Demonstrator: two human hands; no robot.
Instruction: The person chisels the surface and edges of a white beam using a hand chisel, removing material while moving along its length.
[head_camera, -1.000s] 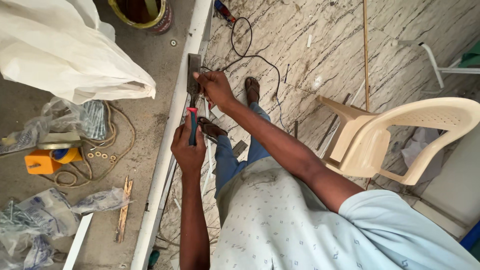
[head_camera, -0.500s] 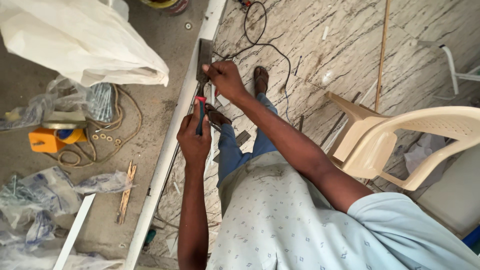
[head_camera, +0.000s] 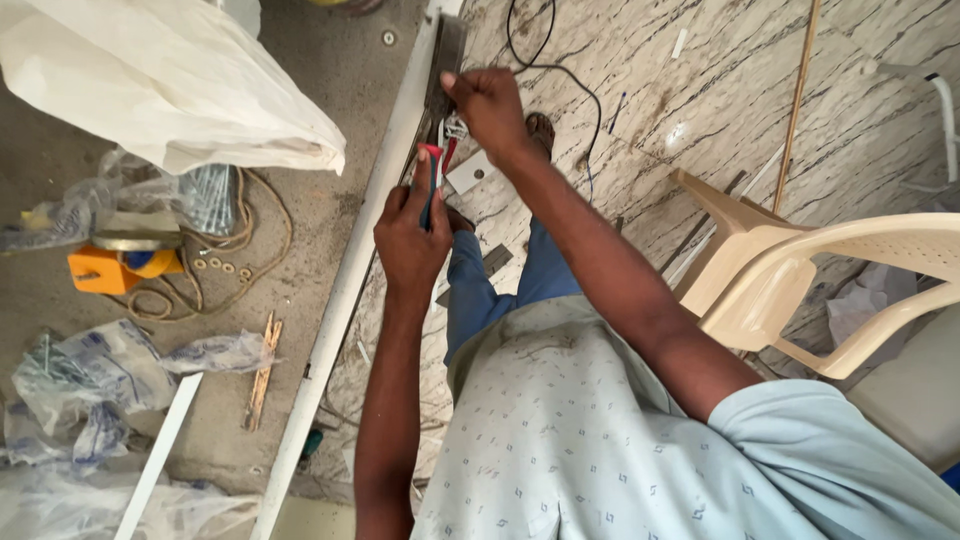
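I see the left hand (head_camera: 410, 235) closed around a red-and-blue tool (head_camera: 432, 180), probably pliers, its tip at the wires (head_camera: 452, 128) beside the long white channel (head_camera: 360, 260). The right hand (head_camera: 490, 100) pinches those wires, above a beige chair (head_camera: 800, 280).

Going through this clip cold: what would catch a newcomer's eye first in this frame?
First, the two bare arms meeting at top centre: the left hand grips a red-and-blue-handled tool, while the right hand pinches small wires against the long white channel that runs diagonally across the frame. Next, the big white plastic bag at upper left and the cream plastic chair on the marble floor at right.
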